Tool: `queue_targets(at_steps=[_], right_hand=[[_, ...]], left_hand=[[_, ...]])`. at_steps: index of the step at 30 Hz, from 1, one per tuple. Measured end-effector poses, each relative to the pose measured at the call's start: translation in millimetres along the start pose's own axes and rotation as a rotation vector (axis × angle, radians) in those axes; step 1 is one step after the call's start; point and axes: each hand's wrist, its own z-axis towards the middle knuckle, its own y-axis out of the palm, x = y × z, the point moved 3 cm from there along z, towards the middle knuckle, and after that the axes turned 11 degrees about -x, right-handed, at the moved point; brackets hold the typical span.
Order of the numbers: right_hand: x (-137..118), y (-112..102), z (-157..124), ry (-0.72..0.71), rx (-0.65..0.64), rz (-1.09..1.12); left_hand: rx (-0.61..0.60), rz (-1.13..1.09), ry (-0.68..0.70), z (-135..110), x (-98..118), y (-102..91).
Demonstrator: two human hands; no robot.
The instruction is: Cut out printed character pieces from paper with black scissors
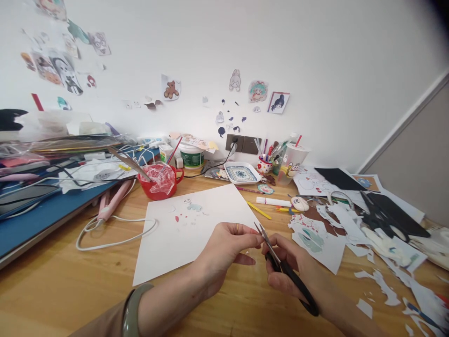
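My right hand (291, 267) grips black-handled scissors (280, 267), their blades slightly apart and pointing up and left. My left hand (224, 250), with a ring on one finger, pinches a tiny piece of paper right at the blade tips; the piece is too small to make out. Both hands hover just above the wooden desk (70, 281). Under and behind my left hand lies a large white sheet (189, 224) with small printed figures near its top.
Cut paper scraps (351, 229) and black card (389, 210) litter the right side. A red bowl (159, 182), white cable (112, 234), patterned tray (241, 174), pen cup (264, 164), glue stick (273, 201) and yellow pencil (258, 210) sit behind. A blue board (42, 215) with clutter lies left.
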Motion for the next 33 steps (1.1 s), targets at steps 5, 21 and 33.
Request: queue_targets(at_steps=[5,21,33], right_hand=[[0.3,-1.0,-1.4,-0.005,0.000,-0.019],[-5.1,-2.4,-2.1,0.038,0.033,-0.074],[-2.4,-2.3,-0.9,0.040,0.054,-0.108]], left_hand=[[0.009,0.047,0.009,1.4,1.7,-0.9],[0.012,0.102,0.047,0.1,4.3,-0.9],[0.009,0.109,0.054,-0.7,4.0,-1.0]])
